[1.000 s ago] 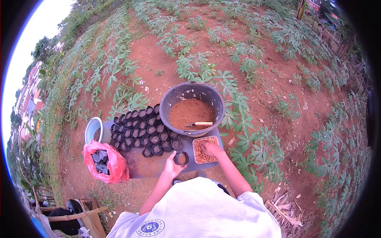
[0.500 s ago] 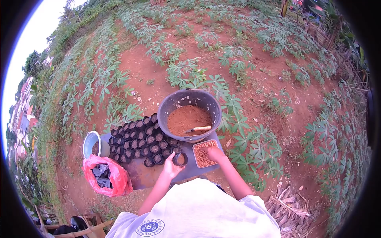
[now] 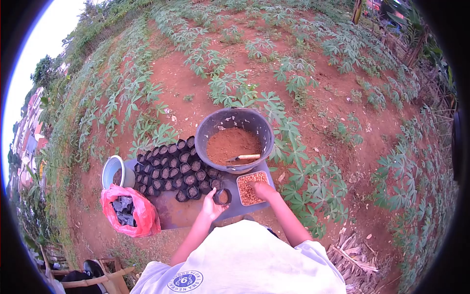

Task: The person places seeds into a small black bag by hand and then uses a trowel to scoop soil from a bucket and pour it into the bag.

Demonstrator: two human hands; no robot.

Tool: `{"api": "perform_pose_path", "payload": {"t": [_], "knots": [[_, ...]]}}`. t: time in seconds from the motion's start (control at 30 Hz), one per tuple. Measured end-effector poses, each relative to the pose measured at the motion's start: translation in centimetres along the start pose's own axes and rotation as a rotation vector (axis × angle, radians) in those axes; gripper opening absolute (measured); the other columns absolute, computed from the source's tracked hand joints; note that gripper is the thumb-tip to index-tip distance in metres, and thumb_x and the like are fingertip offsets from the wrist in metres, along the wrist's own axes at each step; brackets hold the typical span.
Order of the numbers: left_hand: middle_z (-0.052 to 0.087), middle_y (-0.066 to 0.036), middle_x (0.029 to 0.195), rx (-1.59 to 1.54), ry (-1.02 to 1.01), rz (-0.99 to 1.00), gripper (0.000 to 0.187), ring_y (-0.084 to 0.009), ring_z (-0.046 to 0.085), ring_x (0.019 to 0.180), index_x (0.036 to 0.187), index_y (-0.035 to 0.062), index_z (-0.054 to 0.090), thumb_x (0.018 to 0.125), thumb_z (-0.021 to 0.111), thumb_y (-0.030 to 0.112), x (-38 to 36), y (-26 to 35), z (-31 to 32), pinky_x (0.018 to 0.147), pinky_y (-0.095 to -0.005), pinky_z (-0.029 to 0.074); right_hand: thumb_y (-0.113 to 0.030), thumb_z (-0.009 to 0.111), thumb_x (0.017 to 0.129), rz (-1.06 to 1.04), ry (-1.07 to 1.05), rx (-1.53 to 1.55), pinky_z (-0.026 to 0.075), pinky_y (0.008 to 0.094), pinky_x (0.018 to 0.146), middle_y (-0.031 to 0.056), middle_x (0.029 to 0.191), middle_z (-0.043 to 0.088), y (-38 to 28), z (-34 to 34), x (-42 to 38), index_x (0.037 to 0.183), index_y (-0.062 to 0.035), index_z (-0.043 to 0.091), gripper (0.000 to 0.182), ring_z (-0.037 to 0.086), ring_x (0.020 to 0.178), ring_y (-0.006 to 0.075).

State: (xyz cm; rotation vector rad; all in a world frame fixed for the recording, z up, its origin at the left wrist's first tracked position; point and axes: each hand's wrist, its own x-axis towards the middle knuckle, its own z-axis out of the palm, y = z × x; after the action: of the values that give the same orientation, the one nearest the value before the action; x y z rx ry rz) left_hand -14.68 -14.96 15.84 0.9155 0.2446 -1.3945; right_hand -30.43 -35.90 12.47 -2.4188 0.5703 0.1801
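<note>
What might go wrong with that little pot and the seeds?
The left hand holds the pot by one side, so it might tip and spill soil. The tray of seeds sits near the table's edge with the right hand in it; a bump might knock it off. The other pots stand packed together, so one nudge might topple several.

Left fingers (image 3: pixel 212 194) around a soil-filled black pot (image 3: pixel 223 197), right fingers (image 3: pixel 257 188) among orange kernels (image 3: pixel 248 195) in a tray (image 3: pixel 239 189).

black pot (image 3: pixel 229 196), mouth up, holding brown soil (image 3: pixel 223 197); orange kernels (image 3: pixel 246 194) in tray (image 3: pixel 238 190)
</note>
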Motion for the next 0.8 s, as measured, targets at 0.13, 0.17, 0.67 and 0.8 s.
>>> {"api": "perform_pose_path", "payload": {"t": [0.13, 0.17, 0.67, 0.8], "knots": [[0.065, -0.01, 0.103, -0.011, 0.012, 0.022, 0.046, -0.0271, 0.061, 0.086, 0.114, 0.0089, 0.055, 0.093, 0.047, 0.048, -0.3, -0.9, 0.1, 0.071, -0.0386, 0.049, 0.001, 0.05, 0.077, -0.049, 0.041, 0.004, 0.052, 0.0448, 0.081, 0.0242, 0.097, 0.066, 0.7, 0.4, 0.5, 0.117, -0.0054, 0.058, 0.041, 0.066, 0.092, 0.037], [0.065, -0.009, 0.103, -0.015, 0.019, 0.027, 0.045, -0.0271, 0.061, 0.086, 0.114, 0.0092, 0.055, 0.093, 0.046, 0.048, -0.3, -1.1, 0.1, 0.071, -0.0387, 0.049, 0.001, 0.05, 0.077, -0.055, 0.036, 0.003, 0.052, 0.0448, 0.081, 0.0242, 0.097, 0.066, 1.0, 0.5, 0.5, 0.117, -0.0054, 0.058, 0.041, 0.066, 0.092, 0.037], [0.065, -0.009, 0.104, -0.062, 0.026, 0.025, 0.042, -0.0251, 0.061, 0.089, 0.113, 0.0102, 0.057, 0.097, 0.041, 0.045, -0.2, -4.8, 1.6, 0.071, -0.0385, 0.049, -0.008, 0.054, 0.085, -0.117, 0.093, 0.06, 0.051, 0.046, 0.073, 0.0235, 0.085, 0.065, 2.6, 0.7, -0.5, 0.102, -0.0008, 0.058, 0.019, 0.065, 0.082, 0.0383], [0.065, -0.008, 0.103, -0.038, -0.002, 0.024, 0.042, -0.0243, 0.061, 0.089, 0.112, 0.0099, 0.057, 0.097, 0.041, 0.045, -0.1, -5.2, 1.8, 0.071, -0.0381, 0.049, -0.016, 0.056, 0.089, -0.144, 0.127, 0.1, 0.049, 0.0484, 0.071, 0.0237, 0.083, 0.064, 1.6, -0.2, -1.0, 0.095, -0.0011, 0.059, 0.017, 0.063, 0.08, 0.0407]]}}
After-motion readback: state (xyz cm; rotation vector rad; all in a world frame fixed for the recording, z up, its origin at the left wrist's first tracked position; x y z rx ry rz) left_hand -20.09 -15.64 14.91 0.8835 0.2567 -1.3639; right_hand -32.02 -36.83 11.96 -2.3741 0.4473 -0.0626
